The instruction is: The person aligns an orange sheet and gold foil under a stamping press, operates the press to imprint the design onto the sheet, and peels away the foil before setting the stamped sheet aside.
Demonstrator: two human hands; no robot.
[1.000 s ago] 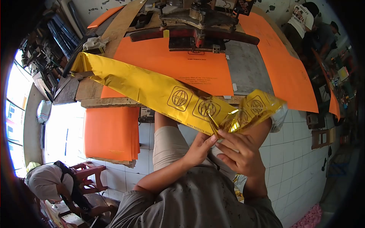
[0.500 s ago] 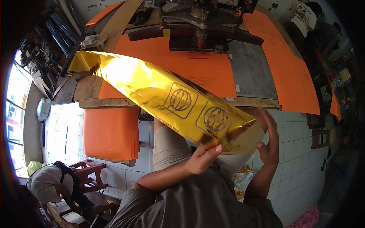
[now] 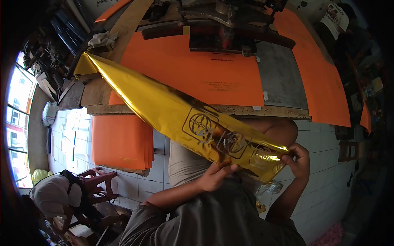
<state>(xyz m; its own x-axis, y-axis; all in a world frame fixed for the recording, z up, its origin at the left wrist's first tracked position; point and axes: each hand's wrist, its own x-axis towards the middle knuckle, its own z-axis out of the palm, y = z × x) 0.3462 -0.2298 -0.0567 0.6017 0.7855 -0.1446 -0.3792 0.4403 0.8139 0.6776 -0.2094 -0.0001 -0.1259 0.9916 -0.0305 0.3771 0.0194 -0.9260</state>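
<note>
A long sheet of shiny gold foil (image 3: 156,102) stretches from the left side of the bench down to my lap, with used emblem and lettering marks near its lower right end. My left hand (image 3: 216,177) pinches the foil's lower edge, thumb on top. At the right end, my right hand (image 3: 297,162) grips the foil's corner between thumb and fingers. Beyond the foil, an orange printed sheet (image 3: 184,78) lies under a dark metal press (image 3: 225,30). The foil hides part of the bench edge.
A stack of orange sheets (image 3: 119,143) sits low at the left. More orange sheets (image 3: 316,78) hang over the bench's right side. A red stool (image 3: 100,184) and a bent-over person (image 3: 57,194) are at lower left; another person (image 3: 334,20) is at far right. Crumpled foil (image 3: 269,188) lies beside me.
My right hand, open beside the foil before, now holds its right corner. The foil's right end is drawn out further right and down, showing another emblem mark. The view shifts slightly.
</note>
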